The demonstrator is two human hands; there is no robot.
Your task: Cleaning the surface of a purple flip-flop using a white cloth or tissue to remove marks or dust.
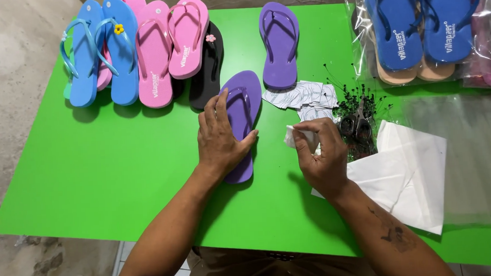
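On the green desk (109,177) my left hand (219,140) lies flat, pinning a purple flip-flop (241,121) mid-desk so it stays put — my right hand (322,154) pinches a small white tag (293,136) just beside it, near the tag pile (304,95).

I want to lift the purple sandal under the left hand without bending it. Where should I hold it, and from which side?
Probably at the heel end of the purple sandal, coming from the near table edge. It lies flat, sole down, heel toward the person, and the left hand covers its middle. The heel's bare edges let fingers pinch both sides; the strap at the far end is soft.
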